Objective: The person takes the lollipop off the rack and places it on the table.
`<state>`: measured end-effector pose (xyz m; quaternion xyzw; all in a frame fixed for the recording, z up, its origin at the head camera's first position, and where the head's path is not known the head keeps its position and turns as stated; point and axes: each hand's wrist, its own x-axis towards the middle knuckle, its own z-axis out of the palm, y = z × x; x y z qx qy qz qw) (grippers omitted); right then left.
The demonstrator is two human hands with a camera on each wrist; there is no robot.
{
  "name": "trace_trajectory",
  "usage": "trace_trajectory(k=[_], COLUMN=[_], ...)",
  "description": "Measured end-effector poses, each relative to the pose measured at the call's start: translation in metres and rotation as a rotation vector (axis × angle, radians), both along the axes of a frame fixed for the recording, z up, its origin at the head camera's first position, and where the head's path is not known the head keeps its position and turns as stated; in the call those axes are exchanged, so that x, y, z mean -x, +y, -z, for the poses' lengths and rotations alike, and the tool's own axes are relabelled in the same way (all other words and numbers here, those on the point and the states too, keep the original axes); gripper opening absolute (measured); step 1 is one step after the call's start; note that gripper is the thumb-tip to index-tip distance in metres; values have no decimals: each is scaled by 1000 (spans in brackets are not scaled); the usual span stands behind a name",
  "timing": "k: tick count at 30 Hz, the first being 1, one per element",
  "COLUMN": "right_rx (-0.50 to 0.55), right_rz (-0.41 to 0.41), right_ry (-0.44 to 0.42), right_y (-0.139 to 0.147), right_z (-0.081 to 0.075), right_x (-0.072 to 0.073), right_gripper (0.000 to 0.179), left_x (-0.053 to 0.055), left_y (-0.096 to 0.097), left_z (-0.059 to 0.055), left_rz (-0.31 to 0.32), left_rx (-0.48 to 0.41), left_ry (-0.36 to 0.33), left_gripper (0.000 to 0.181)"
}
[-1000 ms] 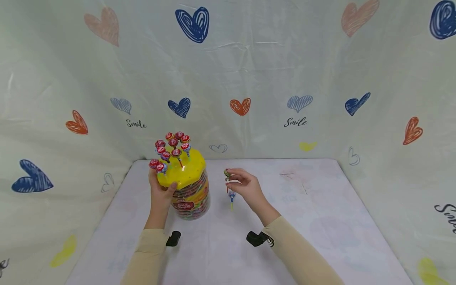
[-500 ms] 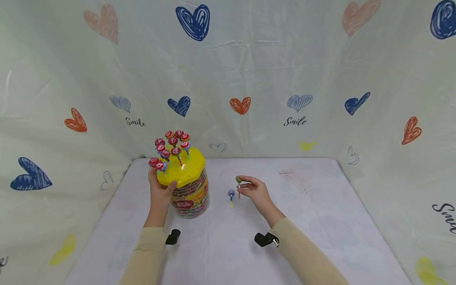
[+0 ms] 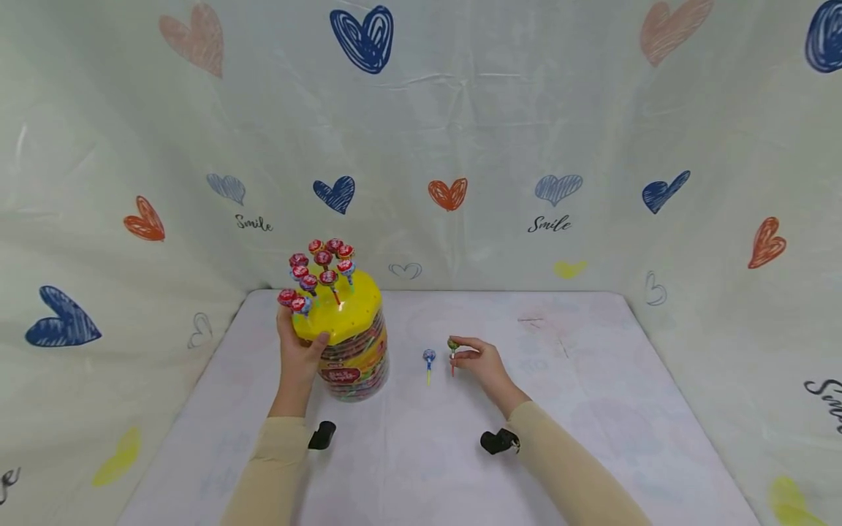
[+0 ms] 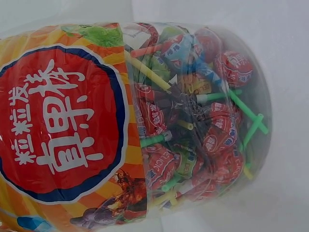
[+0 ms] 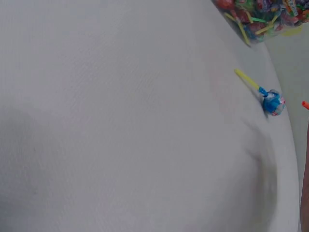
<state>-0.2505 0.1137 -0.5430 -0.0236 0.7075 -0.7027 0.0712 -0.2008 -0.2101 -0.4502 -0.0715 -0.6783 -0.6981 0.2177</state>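
Note:
My left hand [image 3: 300, 359] grips a large clear candy jar [image 3: 355, 374] by its yellow lid [image 3: 345, 314], thumb at the front edge. Several lollipops [image 3: 328, 277] with red, blue and yellow wrappers stand up out of the lid. Inside the jar, the left wrist view shows many wrapped lollipops [image 4: 193, 121] below an orange and red label [image 4: 63, 125]. Farther right, my right hand [image 3: 483, 365] pinches a green-topped lollipop [image 3: 453, 345], its red stick pointing down. Between this hand and the jar lies a blue lollipop [image 3: 429, 356] with a yellow stick.
A white table [image 3: 592, 409] carries everything. Behind it hangs a pale curtain [image 3: 487, 124] printed with hearts and "Smile". Black wrist-worn devices [image 3: 499, 441] sit at both sleeves.
My right hand has moved right and toward me with the green-topped lollipop, from above the blue one to its right side. The left hand and jar stay nearly still.

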Motion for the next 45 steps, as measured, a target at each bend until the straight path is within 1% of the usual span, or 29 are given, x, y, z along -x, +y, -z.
trace_trajectory(k=[5,11,15,20,27,32,37,45], right_rx=[-56,-128,-165,-201,-264,-332,-365,-427], right_rz=[-39,-97,-110,-115,-105,-130,-165,-160], right_ry=[-12,-27,-31,-8,12,34,51,86], right_y=[2,1,0,-1,-4,-5,-5,-2], right_z=[13,22,24,25,24,24,25,29], right_x=[6,13,15,16,18,20,21,21], right_gripper=[48,47,47,47,46,44,43,43], left_x=[0,1,1,1,1,0,0,-2], left_y=[0,-1,-1,1,1,0,0,2], left_z=[0,1,2,1,2,1,0,-3], left_rz=[-8,-7,5,17,-5,-9,-13,-14], left_rx=[8,1,-2,-5,16,15,6,17], left_ry=[-14,-5,2,7,-3,0,-10,1], left_gripper=[78,79,79,78,77,77,75,74])
